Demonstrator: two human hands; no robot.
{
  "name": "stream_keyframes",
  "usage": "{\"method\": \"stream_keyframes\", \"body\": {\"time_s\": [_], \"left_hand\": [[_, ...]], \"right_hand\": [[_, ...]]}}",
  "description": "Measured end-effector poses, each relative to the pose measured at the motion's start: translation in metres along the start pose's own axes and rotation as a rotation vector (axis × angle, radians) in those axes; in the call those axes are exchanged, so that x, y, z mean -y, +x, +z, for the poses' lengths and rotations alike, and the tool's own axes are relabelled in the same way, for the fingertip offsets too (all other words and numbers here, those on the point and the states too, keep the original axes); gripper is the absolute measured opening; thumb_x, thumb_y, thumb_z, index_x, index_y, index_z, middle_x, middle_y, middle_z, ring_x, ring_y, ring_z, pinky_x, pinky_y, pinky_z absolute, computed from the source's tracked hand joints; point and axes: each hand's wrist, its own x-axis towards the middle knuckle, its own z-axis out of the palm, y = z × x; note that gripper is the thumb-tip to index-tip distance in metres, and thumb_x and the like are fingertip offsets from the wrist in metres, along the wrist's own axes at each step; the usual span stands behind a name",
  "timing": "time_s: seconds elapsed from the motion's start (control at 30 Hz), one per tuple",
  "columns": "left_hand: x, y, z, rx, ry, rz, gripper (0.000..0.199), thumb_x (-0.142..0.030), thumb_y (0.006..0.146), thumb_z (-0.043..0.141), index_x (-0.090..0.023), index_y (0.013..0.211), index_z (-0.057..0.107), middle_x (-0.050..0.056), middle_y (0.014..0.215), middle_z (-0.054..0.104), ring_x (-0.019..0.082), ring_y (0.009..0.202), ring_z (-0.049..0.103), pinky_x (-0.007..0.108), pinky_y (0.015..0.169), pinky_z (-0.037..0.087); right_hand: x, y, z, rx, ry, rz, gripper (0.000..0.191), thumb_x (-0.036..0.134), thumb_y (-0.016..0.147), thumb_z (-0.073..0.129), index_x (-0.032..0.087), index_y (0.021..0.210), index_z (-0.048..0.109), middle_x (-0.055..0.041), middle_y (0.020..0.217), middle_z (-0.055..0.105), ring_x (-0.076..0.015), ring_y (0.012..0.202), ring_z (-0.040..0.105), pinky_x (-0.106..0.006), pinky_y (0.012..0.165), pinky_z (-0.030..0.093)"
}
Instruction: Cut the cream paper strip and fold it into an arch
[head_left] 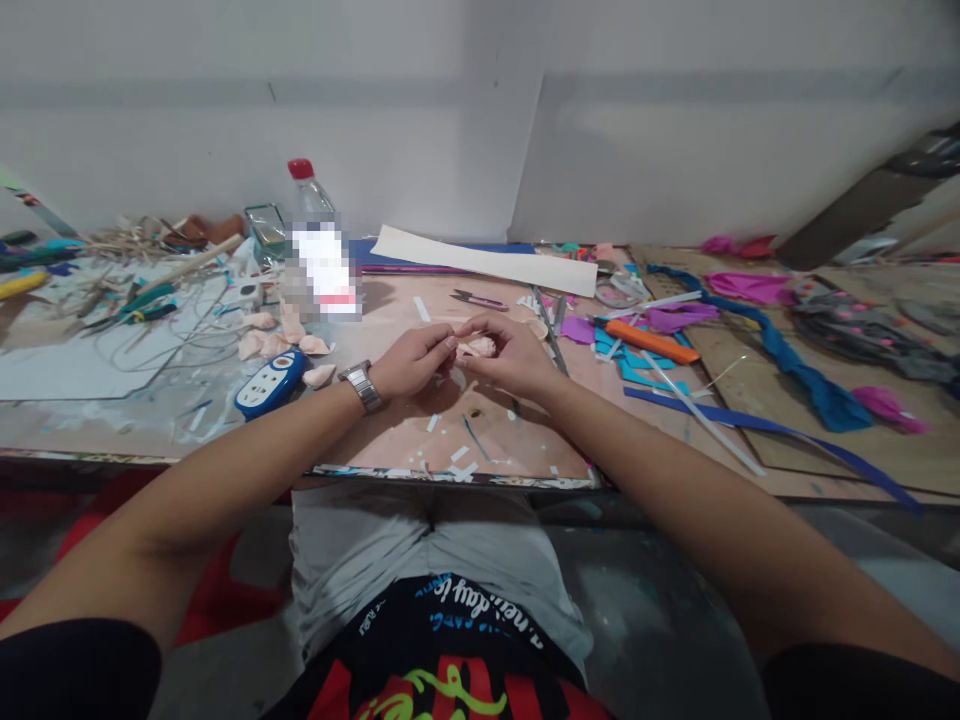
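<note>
Over the middle of the table, my left hand point(415, 360) and my right hand point(514, 358) meet around a small pale pink crumpled piece point(476, 347), perhaps paper or fabric. My right hand's fingers curl around it from the right. My left hand pinches at its left end, and the exact grip of the fingertips is partly hidden. A metal watch point(361, 386) is on my left wrist. Several similar pale pink pieces point(259, 343) lie to the left, by the blue and white power strip point(270, 385).
Behind my hands are thread snips point(480, 300) and a long cream strip point(487, 262). A bottle point(304, 190) stands at the back left. To the right lie an orange utility knife point(652, 340), a blue strip point(772, 428) and purple scraps point(682, 317). Pliers point(150, 300) lie at left.
</note>
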Motion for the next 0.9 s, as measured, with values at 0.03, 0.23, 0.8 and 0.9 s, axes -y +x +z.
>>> {"method": "stream_keyframes", "body": {"time_s": [0.03,0.23,0.8,0.9], "left_hand": [[0.0008,0.0001,0.0002,-0.001,-0.011,-0.006,0.048,-0.055,0.106,0.039,-0.019,0.081,0.059,0.003,0.074,0.065,0.017,0.071,0.061,0.029,0.071,0.047],[-0.0003,0.0002,0.0002,0.001,0.002,0.0,0.05,-0.055,0.107,0.036,-0.019,0.08,0.057,0.003,0.073,0.063,0.017,0.071,0.059,0.03,0.071,0.046],[-0.0029,-0.0004,0.0027,0.079,-0.096,-0.017,0.058,-0.066,0.103,0.037,-0.017,0.08,0.058,0.002,0.072,0.06,0.015,0.066,0.054,0.028,0.066,0.043],[-0.0029,0.0004,0.0028,0.063,-0.116,-0.035,0.057,-0.065,0.103,0.039,-0.017,0.08,0.058,0.003,0.073,0.06,0.015,0.066,0.054,0.028,0.066,0.044]], "right_hand": [[0.0004,0.0,0.0004,0.001,-0.015,-0.025,0.03,0.031,0.076,0.079,0.02,0.103,0.073,-0.0073,0.107,0.075,-0.0256,0.098,0.069,-0.036,0.08,0.054],[0.0014,0.0006,0.0015,-0.012,-0.091,-0.106,0.026,0.027,0.08,0.073,0.022,0.106,0.073,-0.0076,0.109,0.076,-0.026,0.1,0.069,-0.036,0.077,0.056],[0.0086,-0.0018,0.0003,-0.015,-0.016,0.03,0.019,0.035,0.084,0.071,0.02,0.096,0.074,-0.0041,0.09,0.077,-0.021,0.077,0.067,-0.034,0.072,0.052],[0.0091,-0.001,-0.0007,-0.017,-0.035,0.005,0.019,0.031,0.081,0.072,0.019,0.096,0.074,-0.0051,0.095,0.078,-0.0224,0.084,0.069,-0.035,0.077,0.053]]}}
